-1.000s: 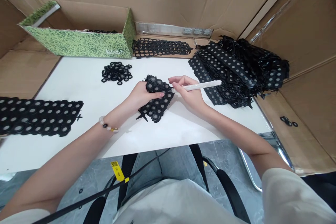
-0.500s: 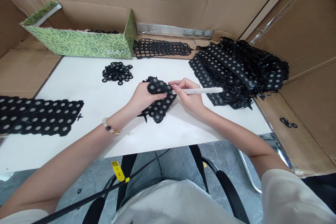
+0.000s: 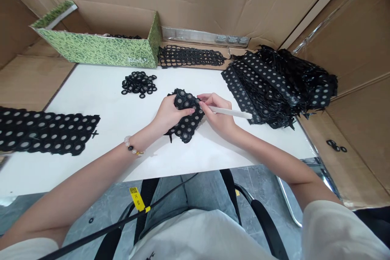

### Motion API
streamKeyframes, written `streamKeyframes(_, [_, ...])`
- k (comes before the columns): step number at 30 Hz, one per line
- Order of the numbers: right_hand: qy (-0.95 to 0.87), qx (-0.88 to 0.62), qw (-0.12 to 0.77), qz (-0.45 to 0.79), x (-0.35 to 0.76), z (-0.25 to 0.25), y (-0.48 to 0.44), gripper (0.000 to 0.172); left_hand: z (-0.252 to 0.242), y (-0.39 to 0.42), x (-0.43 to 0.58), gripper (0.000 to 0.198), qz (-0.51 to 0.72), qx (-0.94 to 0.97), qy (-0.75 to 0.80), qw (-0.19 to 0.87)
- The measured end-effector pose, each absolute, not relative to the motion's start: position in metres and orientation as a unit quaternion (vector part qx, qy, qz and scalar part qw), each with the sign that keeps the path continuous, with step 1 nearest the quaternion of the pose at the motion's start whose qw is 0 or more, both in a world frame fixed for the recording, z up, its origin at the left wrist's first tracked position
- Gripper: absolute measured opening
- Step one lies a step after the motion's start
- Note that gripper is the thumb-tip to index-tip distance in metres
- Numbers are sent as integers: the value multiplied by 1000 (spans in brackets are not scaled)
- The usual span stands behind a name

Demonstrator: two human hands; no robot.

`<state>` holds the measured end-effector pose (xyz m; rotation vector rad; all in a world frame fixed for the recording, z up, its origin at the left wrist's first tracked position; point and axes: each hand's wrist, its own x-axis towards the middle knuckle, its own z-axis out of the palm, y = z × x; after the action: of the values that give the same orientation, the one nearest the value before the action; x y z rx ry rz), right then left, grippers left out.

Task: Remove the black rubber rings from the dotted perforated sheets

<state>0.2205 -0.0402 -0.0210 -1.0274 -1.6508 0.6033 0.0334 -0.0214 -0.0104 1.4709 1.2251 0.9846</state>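
Observation:
My left hand (image 3: 168,113) is closed on a black rubber sheet (image 3: 186,126) dotted with round rings, its thumb lying across the face. The sheet is held tilted above the white table. Between the fingers of my right hand (image 3: 218,114) is a slim white pen-like tool (image 3: 233,112), its back end pointing right. The tool's tip is at the sheet's upper right edge, partly hidden by my fingers. Left of and behind the sheet lies a pile of loose black rubber rings (image 3: 139,84).
A green patterned box (image 3: 100,50) holding black pieces stands at the back left. Beside it lies an emptied ring mesh (image 3: 191,56). Stacked dotted sheets (image 3: 274,85) fill the right. Another sheet (image 3: 45,132) lies at the left; a few rings (image 3: 336,145) lie on cardboard at the right.
The white tool's back end has swung down and slightly left in my right hand. Both hands stay at the sheet; the whole view has shifted slightly.

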Motion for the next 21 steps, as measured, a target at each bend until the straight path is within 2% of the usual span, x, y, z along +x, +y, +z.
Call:
streamKeyframes(11, [-706,-434,514,220,220,-24,-37,29,-8,-20,33,39,372,637,496,457])
streamKeyframes(21, [-634,-415,550,351,231,-7,-36,39,-5,-11,25,41,342,633,491,491])
